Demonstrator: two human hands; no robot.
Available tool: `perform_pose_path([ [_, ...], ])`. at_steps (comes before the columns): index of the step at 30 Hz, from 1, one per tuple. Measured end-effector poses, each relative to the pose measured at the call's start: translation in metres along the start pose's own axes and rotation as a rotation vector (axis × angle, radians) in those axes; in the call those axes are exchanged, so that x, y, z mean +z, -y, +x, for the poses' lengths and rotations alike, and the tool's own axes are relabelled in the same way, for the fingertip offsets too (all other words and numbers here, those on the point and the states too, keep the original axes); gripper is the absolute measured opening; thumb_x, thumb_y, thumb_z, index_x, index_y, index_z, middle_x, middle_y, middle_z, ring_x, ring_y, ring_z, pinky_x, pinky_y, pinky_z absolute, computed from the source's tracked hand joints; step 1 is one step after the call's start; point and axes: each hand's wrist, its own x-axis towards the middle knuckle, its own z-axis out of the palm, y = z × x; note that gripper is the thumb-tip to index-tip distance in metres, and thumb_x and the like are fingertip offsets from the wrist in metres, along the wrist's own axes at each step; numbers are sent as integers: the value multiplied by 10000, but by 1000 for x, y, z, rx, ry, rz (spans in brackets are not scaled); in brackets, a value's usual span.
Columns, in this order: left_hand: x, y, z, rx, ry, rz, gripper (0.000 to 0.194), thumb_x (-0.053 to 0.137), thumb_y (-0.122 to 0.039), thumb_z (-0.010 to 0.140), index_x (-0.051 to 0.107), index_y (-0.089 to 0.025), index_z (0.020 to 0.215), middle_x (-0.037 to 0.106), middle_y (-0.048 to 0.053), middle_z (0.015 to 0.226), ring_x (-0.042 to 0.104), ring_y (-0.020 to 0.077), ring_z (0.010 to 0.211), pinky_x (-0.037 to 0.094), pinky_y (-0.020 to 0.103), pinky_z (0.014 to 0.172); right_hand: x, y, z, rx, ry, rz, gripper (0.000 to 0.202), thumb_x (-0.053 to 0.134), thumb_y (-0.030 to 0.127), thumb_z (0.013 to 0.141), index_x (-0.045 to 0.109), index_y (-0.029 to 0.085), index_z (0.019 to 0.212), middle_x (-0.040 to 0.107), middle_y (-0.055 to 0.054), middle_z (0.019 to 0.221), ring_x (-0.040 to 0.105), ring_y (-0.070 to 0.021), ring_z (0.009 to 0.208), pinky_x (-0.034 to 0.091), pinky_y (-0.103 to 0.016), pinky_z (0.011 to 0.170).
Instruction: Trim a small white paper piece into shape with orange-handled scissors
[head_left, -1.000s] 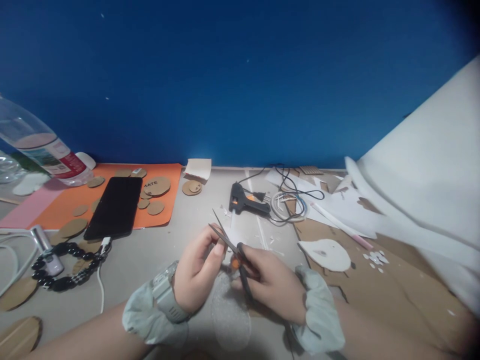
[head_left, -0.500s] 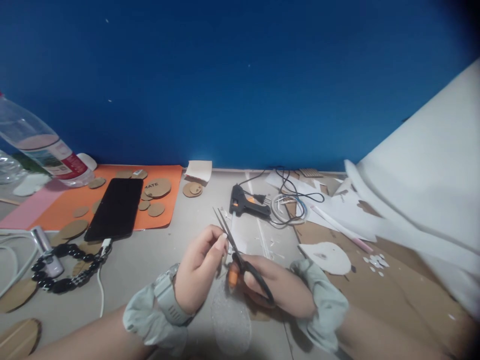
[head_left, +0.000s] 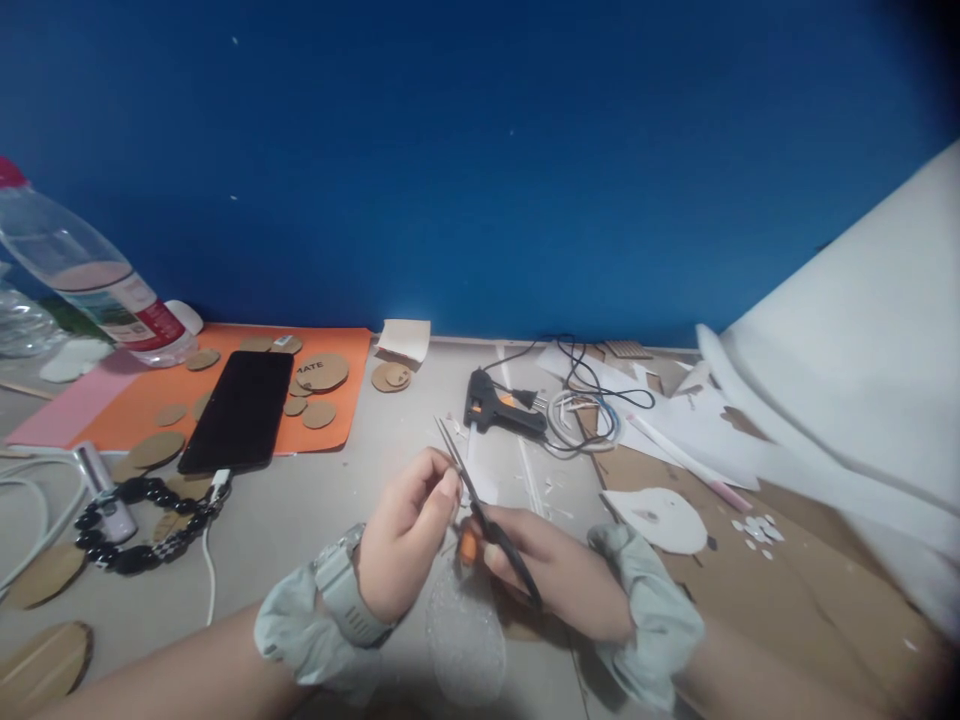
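Note:
My right hand (head_left: 551,565) is closed around black-handled scissors (head_left: 471,482), whose blades point up and away, almost together. Thumb and fingers of my left hand (head_left: 409,530) are pinched at the blades; whatever they hold is too small and hidden to name. An orange piece (head_left: 468,547) shows just below the scissors, beside the right fingers; I cannot tell whether it is held. Under the hands lies a translucent, speckled oval sheet (head_left: 466,645). Beyond the fingertips, white scraps surround a black glue gun (head_left: 495,407).
Left are a black phone (head_left: 240,412) with a cable, a bead bracelet (head_left: 124,565), a tilted bottle (head_left: 112,300) and cardboard discs (head_left: 322,372) on orange paper (head_left: 225,338). Right are coiled cables (head_left: 581,420), a white cutout (head_left: 660,520) and cardboard (head_left: 720,600). A blue wall (head_left: 480,200) stands behind.
The scissor blades have drawn closer together and their handles have closed up. Both hands stay close together over the oval sheet. The whole view has shifted slightly.

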Motion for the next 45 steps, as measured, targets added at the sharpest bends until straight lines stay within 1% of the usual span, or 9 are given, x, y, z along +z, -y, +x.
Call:
perform_pose_path([
  [3,0,0,0,-5,-9,12,252,380,-265,946,422,-196,707,421,-34,654,420,124,616,366,250,616,1,1,0,-16,-7,10,374,420,527,909,474,173,803,427,13,741,381,-128,676,348,-236,638],
  [12,1,0,-1,-1,-17,45,244,379,-263,944,428,-197,714,424,-34,654,424,126,617,365,250,614,2,3,1,-26,-16,27,432,418,599,879,491,177,823,450,6,758,400,-143,697,360,-250,664],
  [24,1,0,0,1,-7,21,245,371,-269,954,424,-198,725,422,-42,656,421,119,618,360,242,617,3,3,1,-35,-43,71,402,442,562,892,515,173,821,464,19,747,412,-127,676,354,-235,658],
  [30,-1,1,1,-7,-2,9,257,371,-273,955,417,-196,714,411,-39,659,409,122,625,354,247,622,3,3,1,-18,-33,98,429,461,589,869,510,167,811,429,25,725,374,-120,649,331,-225,608],
  [34,0,2,2,6,-9,16,257,372,-272,956,415,-196,714,399,-43,656,395,118,621,349,243,619,3,2,1,-36,-44,112,399,482,553,875,481,168,770,410,27,713,354,-113,638,316,-221,600],
  [38,0,3,2,7,-4,13,258,369,-268,957,415,-195,714,408,-43,658,400,116,621,350,244,621,2,0,1,7,-7,144,362,484,518,888,472,170,790,383,37,684,324,-100,592,289,-214,547],
  [43,-1,3,0,9,-11,17,255,371,-268,957,418,-195,717,410,-41,661,401,116,624,351,244,624,1,0,2,-42,-15,135,348,501,487,890,450,167,762,390,27,720,333,-107,648,312,-217,597],
  [45,-1,3,0,9,-10,16,255,372,-268,956,414,-196,715,405,-43,657,396,116,621,350,245,622,1,-1,2,-39,-22,120,344,498,481,893,452,166,762,395,26,719,342,-109,652,322,-219,604],
])
